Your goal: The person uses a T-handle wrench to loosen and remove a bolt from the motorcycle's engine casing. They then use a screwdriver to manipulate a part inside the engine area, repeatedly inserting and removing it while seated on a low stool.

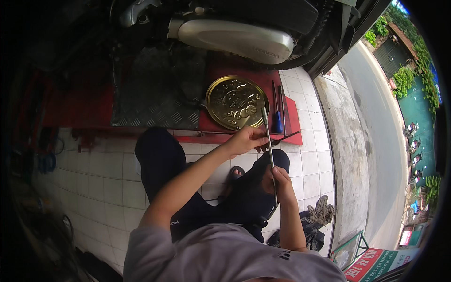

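The person's right hand (281, 181) is closing firmly around the lower part of a long straight rod of silver metal (268, 129), with the thumb lying along it. This rod is standing steeply in the view, in front of the person's body, and its thicker upper end is appearing beside the right edge of a round gold-coloured metal tray with raised figures (230, 101). The left hand (249, 141) is bending its fingers narrowly at the middle of the rod; I cannot tell if they are gripping it or only touching it. Just beside these fingers, a thin black bar (286, 137) is pointing to the right, but its connection to the rod is not clear.

The tray is resting on a red metal platform (292, 120). To the right of the tray, a screwdriver with a blue handle (278, 122) is lying, and a long thin dark tool (283, 105) is lying next to it. Above the platform, in the upper part of the view, a motorcycle with a smooth silver side cover (235, 40) is standing. The person's legs in dark trousers (162, 160) are bending above the floor of white tiles (117, 162). Near the right forearm, a patterned grey and brown cloth item (322, 211) is lying in a heap. Further right, a grey road (376, 117) is running outside.
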Motion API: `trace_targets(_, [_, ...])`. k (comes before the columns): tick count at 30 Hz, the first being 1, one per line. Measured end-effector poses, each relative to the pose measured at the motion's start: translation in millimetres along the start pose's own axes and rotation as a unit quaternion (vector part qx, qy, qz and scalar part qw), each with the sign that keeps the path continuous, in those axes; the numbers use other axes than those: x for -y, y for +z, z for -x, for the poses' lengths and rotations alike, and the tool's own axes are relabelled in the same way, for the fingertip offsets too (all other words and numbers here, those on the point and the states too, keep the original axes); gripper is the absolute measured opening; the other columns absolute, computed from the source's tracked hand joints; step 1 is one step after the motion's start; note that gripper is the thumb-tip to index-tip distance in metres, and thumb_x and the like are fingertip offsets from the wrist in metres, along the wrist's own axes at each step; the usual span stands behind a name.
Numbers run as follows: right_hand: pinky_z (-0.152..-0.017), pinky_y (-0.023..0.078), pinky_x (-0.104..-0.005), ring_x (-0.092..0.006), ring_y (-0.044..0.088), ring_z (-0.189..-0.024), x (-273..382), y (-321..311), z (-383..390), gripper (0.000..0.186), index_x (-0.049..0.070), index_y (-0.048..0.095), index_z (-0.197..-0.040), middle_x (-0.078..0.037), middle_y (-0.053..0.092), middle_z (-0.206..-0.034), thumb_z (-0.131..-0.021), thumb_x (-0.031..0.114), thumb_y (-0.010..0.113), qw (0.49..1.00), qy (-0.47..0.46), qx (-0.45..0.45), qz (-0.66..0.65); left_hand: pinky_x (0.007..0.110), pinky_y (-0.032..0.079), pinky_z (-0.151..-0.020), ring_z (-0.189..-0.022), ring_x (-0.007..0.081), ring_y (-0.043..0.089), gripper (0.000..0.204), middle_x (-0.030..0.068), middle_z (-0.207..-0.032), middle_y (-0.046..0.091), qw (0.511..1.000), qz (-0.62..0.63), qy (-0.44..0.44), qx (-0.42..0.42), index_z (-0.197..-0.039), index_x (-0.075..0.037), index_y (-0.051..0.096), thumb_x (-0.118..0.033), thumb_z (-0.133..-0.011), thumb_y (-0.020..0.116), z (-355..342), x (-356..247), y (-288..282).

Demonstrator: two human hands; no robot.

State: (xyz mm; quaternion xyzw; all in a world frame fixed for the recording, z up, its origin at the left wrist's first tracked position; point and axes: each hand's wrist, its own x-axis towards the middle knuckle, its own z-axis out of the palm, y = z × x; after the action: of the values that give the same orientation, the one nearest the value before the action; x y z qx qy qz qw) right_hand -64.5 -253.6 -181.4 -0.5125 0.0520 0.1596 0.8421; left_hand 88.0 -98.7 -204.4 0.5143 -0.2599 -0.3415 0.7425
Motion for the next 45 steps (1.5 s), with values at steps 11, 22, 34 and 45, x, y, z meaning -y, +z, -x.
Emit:
trace_targets(11, [-0.032,0.023,-0.0225,-0.0097,0.03,-0.032,-15,45,-26,0.036,0.008,0.043,-0.079,0.0,0.036,-0.044,-0.101,0.036,0.037,0.872,-0.007,0.152,-0.466,0.031,0.057,-0.073,-0.08,0.0178,0.069,0.018,0.0088,-0.089,0.07,0.99,0.052,-0.04,0.124,-0.098,0.0,0.063,-0.016,-0.091,0.065,-28,-40,-41])
trace_targets(22, [-0.084,0.034,-0.0339,-0.0176,0.04,-0.064,-26,72,-39,0.081,-0.009,0.043,-0.133,-0.002,0.039,-0.058,-0.091,0.061,0.04,0.955,-0.113,0.023,-0.272,0.025,0.055,-0.072,-0.083,0.0104,0.065,0.014,0.0046,-0.094,0.069,0.992,0.072,0.104,-0.031,-0.101,0.0,0.066,-0.011,-0.093,0.062,-2,-78,-96])
trace_targets(34, [-0.068,0.038,-0.037,-0.0258,0.051,-0.063,-6,75,-34,0.051,-0.004,0.059,-0.118,-0.009,0.055,-0.065,-0.078,0.023,0.073,0.641,-0.179,-0.169,0.727,0.027,0.059,-0.075,-0.086,0.0162,0.067,0.017,0.0119,-0.102,0.067,0.995,0.056,-0.048,-0.072,-0.107,0.004,0.06,-0.004,-0.097,0.048,-8,-43,-100])
trace_targets(45, [-0.051,0.021,-0.0258,-0.008,0.025,-0.049,-41,-1,-24,0.025,0.014,0.039,-0.071,0.007,0.026,-0.055,-0.089,0.027,0.05,0.976,-0.077,-0.117,-0.168,0.04,0.052,-0.074,-0.083,0.0337,0.065,0.037,0.0155,-0.089,0.067,0.836,-0.531,0.111,-0.084,-0.109,0.003,0.061,-0.013,-0.077,0.072,-11,6,-65])
